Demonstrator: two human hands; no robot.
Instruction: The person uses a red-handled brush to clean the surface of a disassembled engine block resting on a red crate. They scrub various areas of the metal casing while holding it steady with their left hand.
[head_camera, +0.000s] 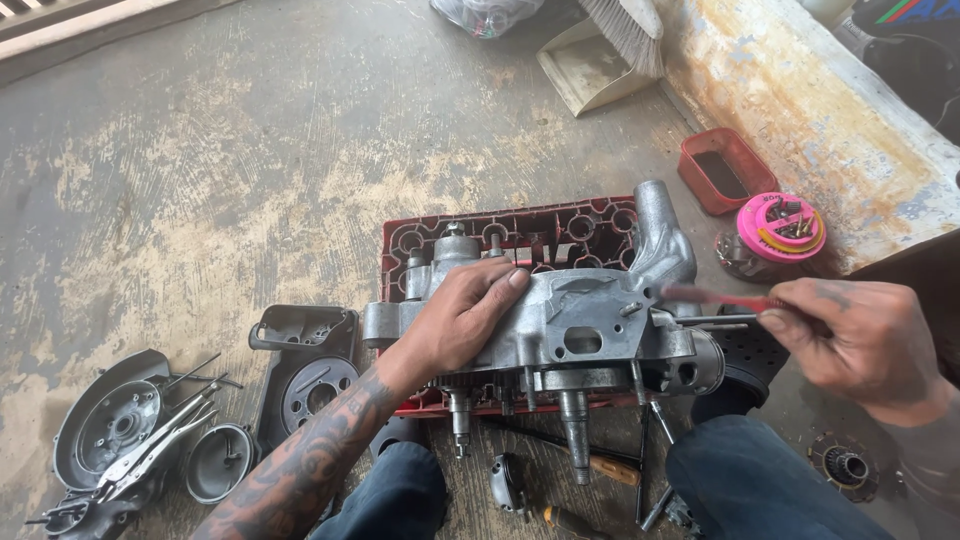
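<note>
**A:** What was the biggest thing there?

**B:** The concrete floor (200, 150), then the red plastic crate (560, 225) on it. On the crate lay the aluminium engine crankcase (570, 320), its long axis running left to right across the person's knees, shafts pointing toward them.

**A:** And the hands, relative to that crankcase?

**B:** The left hand (465, 315) lay flat on its left half, fingers spread, palm pressing down, gripping nothing. The right hand (860, 335) was off its right end, pinched closed around a red-handled tool (725, 298) whose tip reached the casing near the curved intake neck. So the left hand was nearer.

**A:** How did the casing look?

**B:** Dull grey, cast, grimy.

**A:** Smaller things?

**B:** Left of the crankcase, black engine covers (305, 365) and locking pliers (150, 450); beyond its right end, a pink round tub (782, 228) of bits.
</note>
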